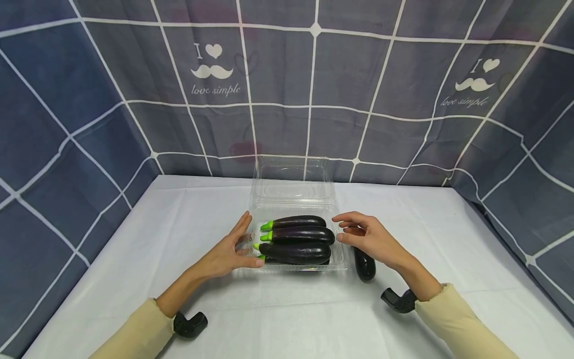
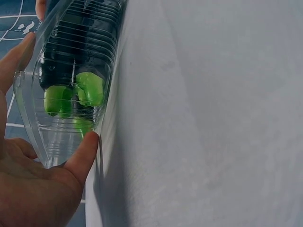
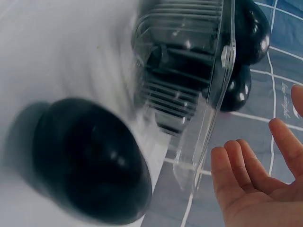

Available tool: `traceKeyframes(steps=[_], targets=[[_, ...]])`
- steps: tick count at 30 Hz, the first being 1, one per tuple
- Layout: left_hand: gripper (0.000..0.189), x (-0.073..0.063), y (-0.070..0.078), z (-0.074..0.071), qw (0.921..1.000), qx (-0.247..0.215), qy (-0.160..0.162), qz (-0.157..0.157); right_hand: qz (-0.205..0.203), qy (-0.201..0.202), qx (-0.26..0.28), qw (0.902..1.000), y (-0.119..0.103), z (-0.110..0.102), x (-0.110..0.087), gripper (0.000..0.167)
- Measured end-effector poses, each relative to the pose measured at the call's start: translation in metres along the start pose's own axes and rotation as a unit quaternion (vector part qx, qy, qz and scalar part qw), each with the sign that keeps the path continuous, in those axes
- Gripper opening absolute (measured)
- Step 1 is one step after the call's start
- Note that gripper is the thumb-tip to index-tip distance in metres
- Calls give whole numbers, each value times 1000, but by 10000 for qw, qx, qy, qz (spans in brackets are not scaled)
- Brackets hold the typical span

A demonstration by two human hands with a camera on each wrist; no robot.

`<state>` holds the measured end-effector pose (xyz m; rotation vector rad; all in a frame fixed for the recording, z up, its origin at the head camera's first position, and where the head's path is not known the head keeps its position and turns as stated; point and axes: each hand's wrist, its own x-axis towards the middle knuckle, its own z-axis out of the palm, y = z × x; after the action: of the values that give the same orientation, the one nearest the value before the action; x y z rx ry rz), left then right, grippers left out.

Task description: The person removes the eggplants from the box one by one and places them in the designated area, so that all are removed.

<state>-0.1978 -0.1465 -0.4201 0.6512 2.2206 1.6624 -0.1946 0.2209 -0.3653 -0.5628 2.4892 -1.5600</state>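
Observation:
A clear plastic clamshell box lies with its lid raised at the back. Several dark eggplants are stacked in it, their green stem ends pointing left. My left hand is at the box's left end, fingers spread along the wall; the left wrist view shows its thumb against the clear side by the green stems. My right hand hovers by the box's right end with relaxed fingers and holds nothing. One loose eggplant lies on the table below this hand, partly hidden by it.
White cloth covers the table. A dark blue-grey checked curtain hangs behind and on both sides. Black devices are strapped at both wrists.

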Motion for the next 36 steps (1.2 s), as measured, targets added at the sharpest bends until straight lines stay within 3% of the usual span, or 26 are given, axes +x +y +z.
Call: traceKeyframes(steps=[14, 24, 36], targets=[[114, 0, 0, 0, 10000, -56, 1, 37, -693, -384, 75, 9968, -17, 27, 27, 38], [114, 1, -1, 1, 10000, -54, -17, 34, -354, -586, -139, 9976, -21, 43, 38, 41], [114, 0, -1, 1, 10000, -68, 18, 34, -735, -761, -446, 9934, -18, 54, 46, 40]])
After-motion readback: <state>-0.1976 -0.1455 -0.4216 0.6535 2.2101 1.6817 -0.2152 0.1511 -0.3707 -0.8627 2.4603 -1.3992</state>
